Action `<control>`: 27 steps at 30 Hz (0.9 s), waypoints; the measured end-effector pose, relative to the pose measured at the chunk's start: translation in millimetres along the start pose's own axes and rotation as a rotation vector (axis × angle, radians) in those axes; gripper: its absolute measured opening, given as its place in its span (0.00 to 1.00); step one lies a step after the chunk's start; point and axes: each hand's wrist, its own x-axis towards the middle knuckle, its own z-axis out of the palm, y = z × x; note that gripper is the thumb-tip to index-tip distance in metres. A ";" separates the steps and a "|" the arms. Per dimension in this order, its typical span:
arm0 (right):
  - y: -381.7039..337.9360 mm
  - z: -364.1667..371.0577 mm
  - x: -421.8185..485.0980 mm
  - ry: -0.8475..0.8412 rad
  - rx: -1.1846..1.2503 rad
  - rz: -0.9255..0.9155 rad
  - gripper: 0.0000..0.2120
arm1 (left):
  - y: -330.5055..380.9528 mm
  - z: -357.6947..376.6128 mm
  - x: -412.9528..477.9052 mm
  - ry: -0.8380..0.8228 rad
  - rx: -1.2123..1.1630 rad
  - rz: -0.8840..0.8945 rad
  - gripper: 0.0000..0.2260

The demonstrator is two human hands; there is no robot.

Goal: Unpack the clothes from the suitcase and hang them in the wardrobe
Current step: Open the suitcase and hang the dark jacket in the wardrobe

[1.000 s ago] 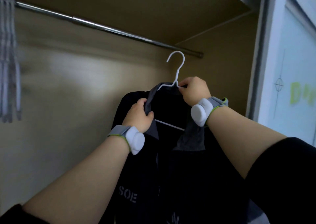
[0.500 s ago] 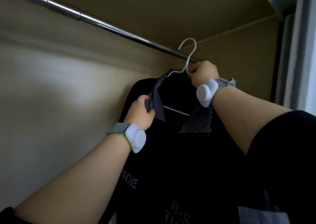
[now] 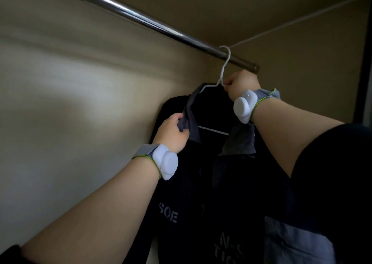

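Hanger (image 3: pixel 222 70) now over rail (image 3: pixel 141 20); "SOE" shirt (image 3: pixel 201 183)

We look up into a wardrobe (image 3: pixel 261 8) lined in tan board. Its back panel (image 3: pixel 50 153) carries 1 pale patch of light (image 3: pixel 96 102) at the left and dims toward the corner. 1 chrome rail (image 3: pixel 128 13) runs under the top panel (image 3: pixel 181 0) to the side panel (image 3: pixel 312 72). 1 dark frame edge (image 3: pixel 365 62) stands at the far right.

dark shirt (image 3: pixel 211 183) on white hanger (image 3: pixel 222 72) hooked over wardrobe rail (image 3: pixel 141 20).
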 end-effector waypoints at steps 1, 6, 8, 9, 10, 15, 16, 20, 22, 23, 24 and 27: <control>3.3 3.8 -0.4 0.003 0.012 0.004 0.11 | 0.5 2.7 1.7 -0.012 -0.001 0.001 0.23; 13.5 12.3 -8.3 0.048 0.026 0.012 0.10 | -1.4 17.8 1.6 -0.026 -0.082 -0.058 0.26; 11.8 17.9 -22.2 0.159 -0.072 -0.011 0.12 | -7.0 25.5 -5.0 0.009 -0.154 -0.114 0.27; 10.9 22.2 -32.5 0.236 -0.143 -0.058 0.13 | -10.6 29.8 -9.9 0.026 -0.175 -0.143 0.27; 10.3 27.8 -42.5 0.307 -0.191 -0.138 0.14 | -14.4 34.4 -15.2 0.037 -0.188 -0.172 0.26; -2.7 64.2 -111.2 0.161 -0.392 -0.539 0.10 | -40.4 69.2 -48.6 0.017 -0.355 -0.315 0.25; -5.1 71.0 -126.1 0.059 -0.442 -0.559 0.10 | -46.2 76.6 -54.0 0.017 -0.386 -0.335 0.24; -4.4 90.2 -172.0 -0.291 -0.490 -0.517 0.15 | -71.4 101.0 -78.2 -0.090 -0.388 -0.399 0.16; 0.6 100.0 -185.4 -0.274 -0.498 -0.529 0.19 | -82.8 108.8 -94.1 -0.145 -0.349 -0.442 0.15; 3.5 102.6 -188.8 -0.228 -0.495 -0.548 0.23 | -85.5 112.7 -100.2 -0.177 -0.315 -0.455 0.14; 3.9 104.2 -192.0 -0.211 -0.496 -0.546 0.25 | -90.1 116.8 -106.5 -0.215 -0.263 -0.470 0.14; 7.7 109.2 -205.9 -0.180 -0.414 -0.539 0.21 | -97.1 125.0 -124.8 -0.301 -0.143 -0.495 0.16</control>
